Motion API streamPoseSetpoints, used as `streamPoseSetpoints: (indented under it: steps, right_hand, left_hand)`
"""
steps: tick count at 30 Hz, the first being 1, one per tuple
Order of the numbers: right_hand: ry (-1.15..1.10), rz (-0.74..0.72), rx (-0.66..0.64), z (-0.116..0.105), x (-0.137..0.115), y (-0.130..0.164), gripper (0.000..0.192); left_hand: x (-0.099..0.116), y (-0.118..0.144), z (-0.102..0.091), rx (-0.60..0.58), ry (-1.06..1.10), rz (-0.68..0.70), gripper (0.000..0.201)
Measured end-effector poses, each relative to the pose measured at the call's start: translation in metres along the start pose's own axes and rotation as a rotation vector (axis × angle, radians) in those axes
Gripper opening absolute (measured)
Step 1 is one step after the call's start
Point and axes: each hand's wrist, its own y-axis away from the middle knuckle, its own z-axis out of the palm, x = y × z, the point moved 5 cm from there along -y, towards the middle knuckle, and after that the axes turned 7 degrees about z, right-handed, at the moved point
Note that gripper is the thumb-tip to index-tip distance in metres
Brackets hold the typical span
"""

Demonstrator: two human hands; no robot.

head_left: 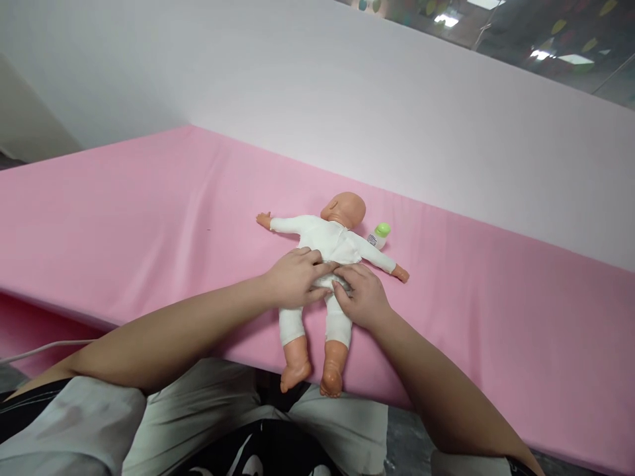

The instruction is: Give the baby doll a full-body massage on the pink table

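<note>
Pink-sheeted bed (149, 218) spans scene, near edge running diagonally. Baby doll (325, 254) in white suit lies face up near front edge, arms spread, feet overhanging edge. Small green-capped bottle (380, 235) lies just right of doll's head.

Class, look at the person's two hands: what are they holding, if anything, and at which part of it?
Both the left hand and the right hand grip the baby doll at its waist, fingers pinching the white clothing there.
</note>
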Motion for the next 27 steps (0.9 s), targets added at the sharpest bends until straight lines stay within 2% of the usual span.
streamPoseSetpoints:
  steps: [4,6,8,10,13,19,24,27]
  right_hand:
    - [0.004,-0.030,0.034,0.000,0.000,0.000,0.023]
    - [0.002,-0.051,0.073,-0.001,0.001,-0.001,0.026]
    - [0.022,-0.075,0.129,-0.004,0.001,-0.002,0.031]
    - [0.057,-0.094,0.163,-0.004,0.001,-0.003,0.034]
    - [0.096,-0.090,0.101,0.003,0.003,-0.008,0.034]
    - [0.038,-0.011,-0.026,0.011,0.010,-0.012,0.032]
    - [-0.064,-0.045,-0.052,0.006,0.007,-0.011,0.026]
    - [-0.132,-0.085,-0.032,0.002,0.005,-0.010,0.026]
  left_hand:
    - [-0.003,0.001,0.002,0.012,-0.054,-0.098,0.085]
    - [-0.004,0.002,0.000,0.035,-0.078,-0.159,0.090]
    - [-0.003,0.004,-0.004,0.102,-0.104,-0.179,0.085]
    - [0.000,0.005,-0.009,0.200,-0.129,-0.136,0.071]
    - [0.004,0.005,-0.013,0.292,-0.152,-0.070,0.055]
    - [-0.002,-0.003,-0.006,0.094,-0.055,-0.059,0.038]
    - [-0.007,-0.002,-0.014,0.089,0.017,-0.128,0.035]
    - [-0.008,-0.002,-0.017,0.125,0.051,-0.169,0.036]
